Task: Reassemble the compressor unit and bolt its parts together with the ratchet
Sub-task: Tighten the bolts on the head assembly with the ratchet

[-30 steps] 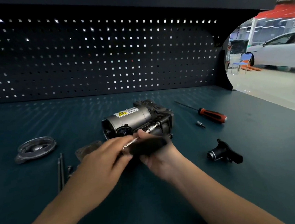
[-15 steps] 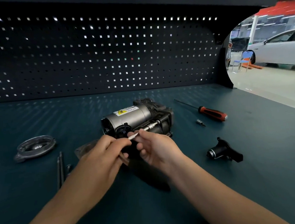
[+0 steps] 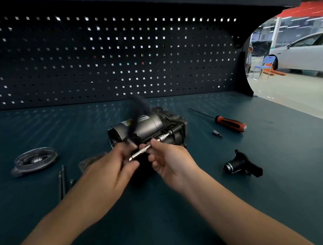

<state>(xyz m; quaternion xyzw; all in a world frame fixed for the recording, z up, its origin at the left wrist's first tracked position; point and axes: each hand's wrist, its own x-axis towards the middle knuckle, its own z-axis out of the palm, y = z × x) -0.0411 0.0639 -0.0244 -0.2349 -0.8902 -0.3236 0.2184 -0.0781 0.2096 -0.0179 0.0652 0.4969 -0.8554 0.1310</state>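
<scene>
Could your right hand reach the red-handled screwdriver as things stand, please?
Probably yes: only a small bit lies between the right hand and the screwdriver, though that hand pinches the ratchet extension.

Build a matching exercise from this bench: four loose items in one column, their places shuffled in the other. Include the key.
1 screwdriver
2 round cover
3 long bolts
4 black fitting

A left, nearer the person
B right of the compressor, farther back
C right, nearer the person
D far left, farther back

Pairs: 1-B, 2-D, 3-A, 4-C
</scene>
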